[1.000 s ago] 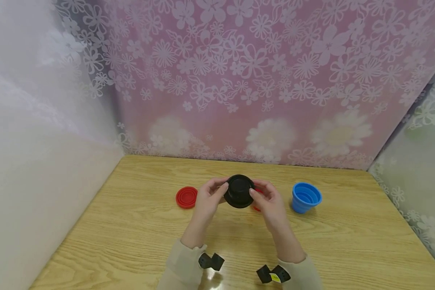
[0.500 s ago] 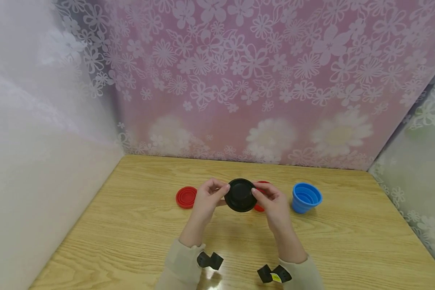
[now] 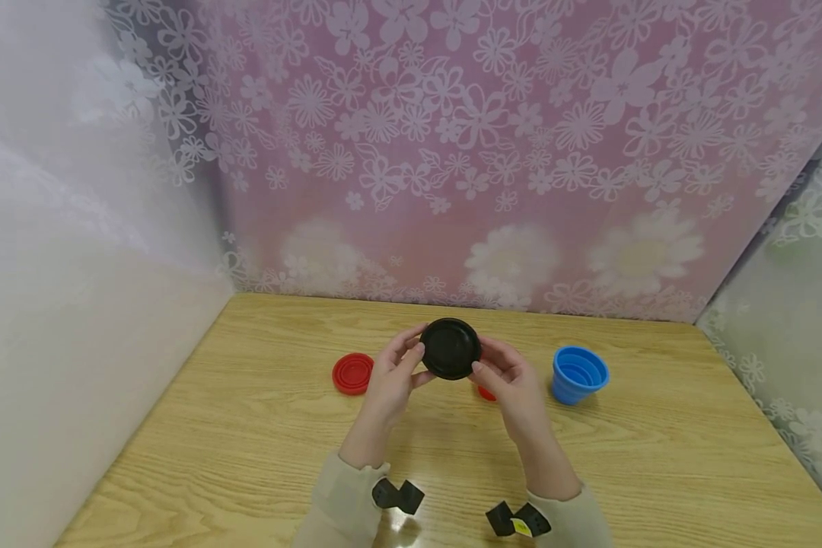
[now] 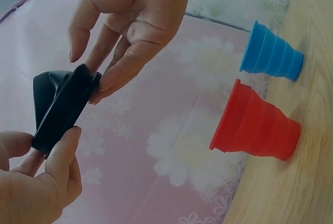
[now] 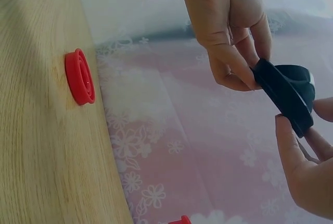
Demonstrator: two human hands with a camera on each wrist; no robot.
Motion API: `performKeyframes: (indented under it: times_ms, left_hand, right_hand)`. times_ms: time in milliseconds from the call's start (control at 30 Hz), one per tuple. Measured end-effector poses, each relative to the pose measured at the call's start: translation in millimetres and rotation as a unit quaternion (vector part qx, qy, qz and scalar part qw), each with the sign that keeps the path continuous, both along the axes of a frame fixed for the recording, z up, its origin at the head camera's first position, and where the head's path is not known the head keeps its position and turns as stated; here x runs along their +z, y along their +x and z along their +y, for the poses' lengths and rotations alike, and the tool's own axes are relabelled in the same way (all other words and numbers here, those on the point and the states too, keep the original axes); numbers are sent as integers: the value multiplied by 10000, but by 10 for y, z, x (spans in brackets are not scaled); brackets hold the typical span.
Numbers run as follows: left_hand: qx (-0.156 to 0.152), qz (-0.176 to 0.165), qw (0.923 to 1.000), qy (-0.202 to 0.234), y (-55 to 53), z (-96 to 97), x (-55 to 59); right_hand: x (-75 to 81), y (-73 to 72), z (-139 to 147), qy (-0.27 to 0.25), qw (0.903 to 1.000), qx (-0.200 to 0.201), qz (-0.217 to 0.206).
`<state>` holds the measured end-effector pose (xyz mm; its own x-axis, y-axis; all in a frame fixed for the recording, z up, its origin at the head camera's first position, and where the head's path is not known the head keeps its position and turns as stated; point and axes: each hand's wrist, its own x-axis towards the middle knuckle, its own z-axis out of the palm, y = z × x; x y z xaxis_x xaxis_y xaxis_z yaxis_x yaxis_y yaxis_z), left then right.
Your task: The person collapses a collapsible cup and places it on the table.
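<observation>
A black collapsible cup (image 3: 450,348), mostly flattened, is held in the air between both hands. My left hand (image 3: 389,380) pinches its left rim with the thumb on the near side. On the opposite rim, my right hand (image 3: 514,388) has its thumb at the lower edge and fingers behind. From the left wrist view the cup (image 4: 65,107) is seen edge-on, part of it bulging out with a dent. Behind my right hand stands an expanded red cup (image 3: 486,393), mostly hidden in the head view but whole in the left wrist view (image 4: 255,122).
A flattened red collapsible cup (image 3: 352,374) lies left of my left hand. To the right, an expanded blue cup (image 3: 578,374) stands on the wooden table (image 3: 246,457). A flowered pink curtain (image 3: 411,190) hangs behind the table.
The black cup dipped slightly, then rose and shifted a little left, and its bulge shows less in the head view. Both hands keep hold of its rim. The other cups stay put.
</observation>
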<state>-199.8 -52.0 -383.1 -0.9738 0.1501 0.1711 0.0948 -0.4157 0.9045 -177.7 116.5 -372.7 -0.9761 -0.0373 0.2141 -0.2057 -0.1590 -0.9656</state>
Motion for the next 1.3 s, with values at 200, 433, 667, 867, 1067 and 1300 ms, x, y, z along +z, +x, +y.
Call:
performKeyframes:
  times_ms: [200, 433, 667, 867, 1067, 1300]
  left_hand:
    - [96, -9, 9999, 100, 3, -6, 2]
    - [382, -228, 9989, 116, 7, -19, 19]
    - [521, -164, 9985, 57, 0, -40, 23]
    - [326, -106, 9994, -52, 3, -34, 18]
    - [-69, -88, 9999, -54, 22, -26, 17]
    - [-506, 256, 9984, -6, 36, -11, 29]
  right_hand:
    - [10, 11, -29, 157, 9996, 199, -146]
    - [3, 4, -31, 275, 9996, -66, -85]
    - [-4, -5, -27, -108, 9991, -407, -96]
    - [-51, -26, -19, -458, 9969, -642, -2]
    - [-239, -124, 20, -767, 9948, -425, 517]
    - [-29, -21, -27, -213, 9992, -309, -138]
